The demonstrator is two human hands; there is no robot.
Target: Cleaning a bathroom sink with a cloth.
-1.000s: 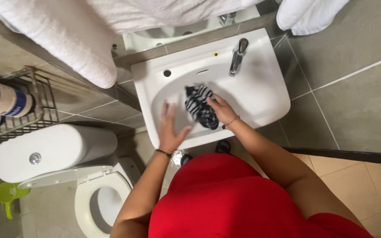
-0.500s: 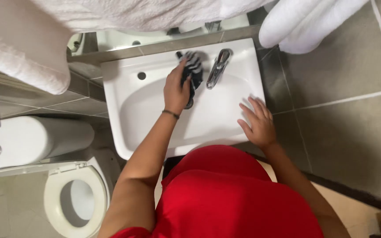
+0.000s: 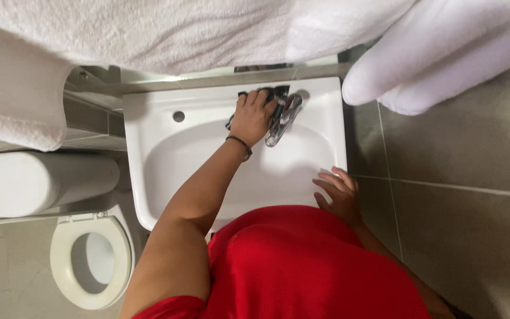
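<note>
Cloth (image 3: 267,97), dark with light stripes, lies bunched on the far ledge of the white sink (image 3: 166,153), pressed against the base of the chrome tap (image 3: 283,121). From the head view, the left hand (image 3: 254,116) lies on top of the cloth with fingers curled over it, clutching it against the ledge just left of the tap; a thin dark band circles that wrist. The right hand (image 3: 339,195) rests flat with fingers spread on the near right corner of the sink rim, grasping nothing. A red shirt (image 3: 302,266) fills the near middle of the view. White towels (image 3: 166,35) hang across the far side above the sink. To the left stands a white toilet (image 3: 90,260) with its seat down and its cistern (image 3: 36,183) beyond it. Grey tiles (image 3: 461,218) cover the floor on the right.
</note>
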